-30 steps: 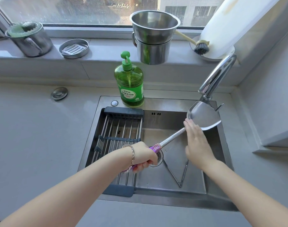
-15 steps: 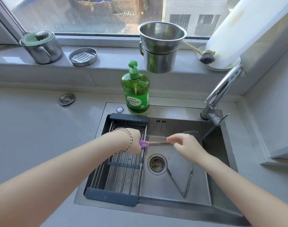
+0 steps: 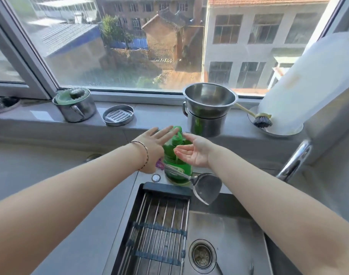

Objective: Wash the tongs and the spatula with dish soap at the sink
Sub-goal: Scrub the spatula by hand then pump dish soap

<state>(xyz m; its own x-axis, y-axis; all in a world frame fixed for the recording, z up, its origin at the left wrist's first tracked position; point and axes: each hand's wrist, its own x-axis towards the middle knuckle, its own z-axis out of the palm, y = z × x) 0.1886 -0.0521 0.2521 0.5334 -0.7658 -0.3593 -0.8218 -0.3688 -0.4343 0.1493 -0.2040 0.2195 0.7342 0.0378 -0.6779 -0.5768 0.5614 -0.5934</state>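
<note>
The green dish soap bottle [image 3: 168, 155] stands behind the sink [image 3: 229, 229]. My left hand [image 3: 153, 147] reaches over its pump [image 3: 177, 135] with straight fingers. The spatula's purple handle [image 3: 159, 165] is tucked under that palm. Its steel blade [image 3: 206, 188] hangs in the air in front of the bottle, over the sink's back edge. My right hand [image 3: 193, 154] is held palm up and cupped beside the pump, with nothing in it. The tongs are not in view.
A sliding drain rack [image 3: 159, 225] fills the sink's left half, and the drain [image 3: 202, 255] is to its right. The faucet [image 3: 294, 161] rises at the right. On the sill stand stacked steel pots [image 3: 208, 108], a dish brush [image 3: 261, 121], a lidded pot [image 3: 74, 104] and a small strainer dish [image 3: 118, 116].
Both hands rose from the sink basin to the soap bottle. The left hand carried the spatula up with it; the right hand let go of the spatula and turned palm up. The camera tilted upward.
</note>
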